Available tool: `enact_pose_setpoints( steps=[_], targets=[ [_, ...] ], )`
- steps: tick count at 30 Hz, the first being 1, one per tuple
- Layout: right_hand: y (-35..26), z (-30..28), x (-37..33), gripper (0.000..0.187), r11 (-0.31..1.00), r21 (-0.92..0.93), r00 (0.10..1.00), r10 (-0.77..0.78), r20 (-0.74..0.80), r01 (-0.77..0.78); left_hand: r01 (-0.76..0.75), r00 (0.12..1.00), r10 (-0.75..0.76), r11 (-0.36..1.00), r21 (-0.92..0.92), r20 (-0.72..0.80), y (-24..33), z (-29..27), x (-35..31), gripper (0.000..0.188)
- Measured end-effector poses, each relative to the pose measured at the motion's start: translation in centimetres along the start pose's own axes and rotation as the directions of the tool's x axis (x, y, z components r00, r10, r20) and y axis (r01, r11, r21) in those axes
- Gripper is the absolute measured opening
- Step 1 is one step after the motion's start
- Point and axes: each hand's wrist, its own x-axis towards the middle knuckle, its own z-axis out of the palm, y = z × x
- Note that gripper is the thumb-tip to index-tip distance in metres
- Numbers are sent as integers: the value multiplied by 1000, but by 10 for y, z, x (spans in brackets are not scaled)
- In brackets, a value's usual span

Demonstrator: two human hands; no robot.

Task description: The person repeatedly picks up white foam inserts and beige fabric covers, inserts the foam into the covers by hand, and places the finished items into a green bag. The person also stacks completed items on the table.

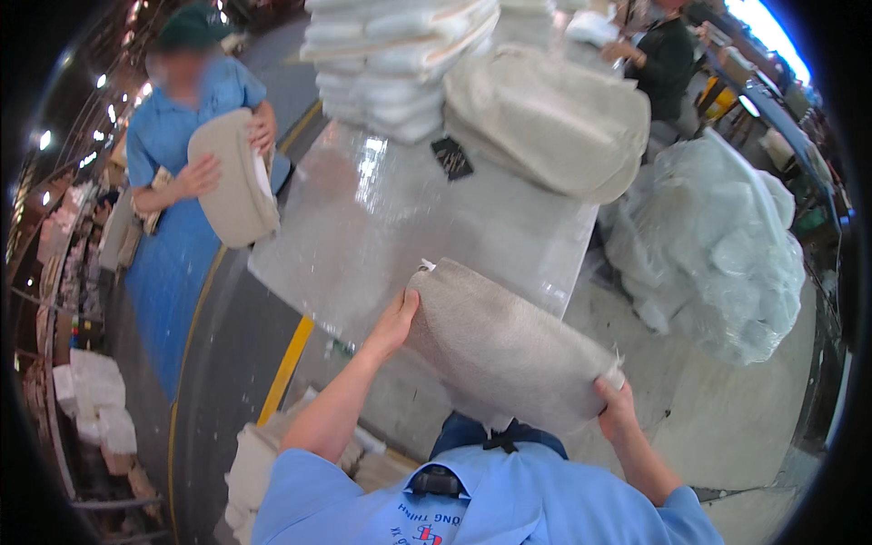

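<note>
In front of my body I hold a grey-beige fabric cover [509, 345], stretched between both hands above the near edge of the table. My left hand [395, 325] is closed on its upper left edge, next to a small white tab. At its lower right end, my right hand [618, 405] pinches a corner with loose threads beside it. Part of the cover's underside is hidden. Beyond it is a table [363, 236] with a shiny plastic surface. A pile of similar beige covers [549, 118] lies on the far right of the table, beside a black tag [451, 158].
A tall stack of white, plastic-wrapped pieces [391, 64] stands at the table's far side. On the right lies a heap of clear plastic [708, 245]. At left, a co-worker [191, 118] holds another beige piece [232, 182]. More folded fabric [254, 472] sits by my left elbow.
</note>
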Motion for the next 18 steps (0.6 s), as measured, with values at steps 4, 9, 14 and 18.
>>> enact_pose_setpoints(
  steps=[4, 9, 14, 18],
  targets=[
    [-2, 41, -42, 66, 979, 36, 969, -202, 145, 199, -362, 912, 309, 916, -173, -270, 53, 19, 80, 66],
    [37, 90, -83, 70, 707, -374, 799, -500, 334, 600, -316, 934, 321, 543, -778, -155, 112, 67, 128, 53],
    [47, 115, -83, 69, 830, -256, 789, -306, 533, 495, -17, 966, 239, 436, -900, 98, 80, 76, 160, 54],
    [32, 128, -69, 35, 776, -476, 736, 24, 677, 413, 437, 715, 512, 203, -876, 475, 44, 101, 165, 42]
  ],
)
